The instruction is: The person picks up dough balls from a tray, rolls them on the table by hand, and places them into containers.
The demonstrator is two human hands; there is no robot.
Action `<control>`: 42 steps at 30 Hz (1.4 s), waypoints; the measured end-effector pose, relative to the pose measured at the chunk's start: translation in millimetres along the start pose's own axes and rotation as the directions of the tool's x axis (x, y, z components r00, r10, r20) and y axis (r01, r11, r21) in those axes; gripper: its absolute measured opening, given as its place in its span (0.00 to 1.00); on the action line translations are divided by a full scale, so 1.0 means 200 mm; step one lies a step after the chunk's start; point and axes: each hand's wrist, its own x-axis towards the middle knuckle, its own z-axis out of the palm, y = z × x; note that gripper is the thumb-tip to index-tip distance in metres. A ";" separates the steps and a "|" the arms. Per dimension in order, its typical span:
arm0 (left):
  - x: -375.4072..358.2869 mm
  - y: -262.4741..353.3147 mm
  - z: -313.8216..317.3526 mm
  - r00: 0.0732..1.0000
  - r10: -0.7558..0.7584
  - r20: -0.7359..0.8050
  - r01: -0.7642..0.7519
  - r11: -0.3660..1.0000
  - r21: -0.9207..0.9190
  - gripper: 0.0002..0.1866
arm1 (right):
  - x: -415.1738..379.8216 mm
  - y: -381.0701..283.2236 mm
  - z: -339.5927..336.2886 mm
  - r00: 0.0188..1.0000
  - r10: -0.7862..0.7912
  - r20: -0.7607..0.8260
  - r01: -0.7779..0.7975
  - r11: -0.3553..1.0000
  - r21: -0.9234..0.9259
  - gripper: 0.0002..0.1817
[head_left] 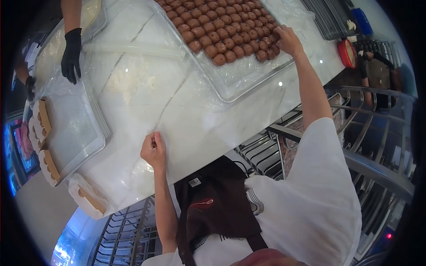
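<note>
Rows of round brown dough balls [224, 32] cover most of a perforated metal tray [242, 79] lined with clear plastic. At the right edge of these rows is my right hand [289, 42], its fingers bent down and closed around a ball there, partly hidden by the hand. My left hand [153, 151] is held curled over the marble worktop [146, 99], away from the tray. A small dark spot shows between its fingers, and I cannot make out whether it is a thing or shadow.
At left, stacked perforated trays [84, 122] hold cardboard boxes [49, 166]; another box [88, 197] sits in plastic. Above them hangs a co-worker's black-gloved hand [71, 57]. A red bowl [347, 53] stands at the right edge, beside metal racks [377, 170]. Flour dusts the worktop.
</note>
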 end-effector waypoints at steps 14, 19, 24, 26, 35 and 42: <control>0.01 0.00 -0.01 0.997 0.067 -0.030 -0.066 0.997 0.033 0.11 | -0.04 0.09 -0.09 0.955 0.262 0.138 -0.265 0.964 0.004 0.14; 0.01 0.00 -0.02 0.997 0.070 -0.021 -0.070 0.997 0.031 0.11 | -0.11 0.34 -0.19 0.580 0.806 -0.119 -0.721 0.576 0.384 0.15; 0.01 0.04 -0.02 0.997 0.071 -0.007 -0.071 0.997 0.013 0.11 | 0.03 0.22 -0.32 0.374 0.912 -0.167 -0.510 0.353 0.785 0.21; 0.02 0.02 -0.05 0.993 0.011 0.118 -0.012 1.000 0.008 0.11 | 0.16 -0.09 -0.25 0.485 0.874 -0.014 -0.433 0.255 0.864 0.17; -0.06 0.27 -0.40 0.903 0.403 0.148 -0.307 0.848 -0.432 0.32 | -0.33 -2.52 -0.44 0.775 0.236 0.586 -0.407 -0.523 0.749 0.14; -0.14 -0.06 -0.86 0.862 0.043 0.506 0.251 0.830 -0.498 0.26 | -0.68 -2.98 -0.62 0.824 0.216 0.523 -0.494 -0.178 0.851 0.26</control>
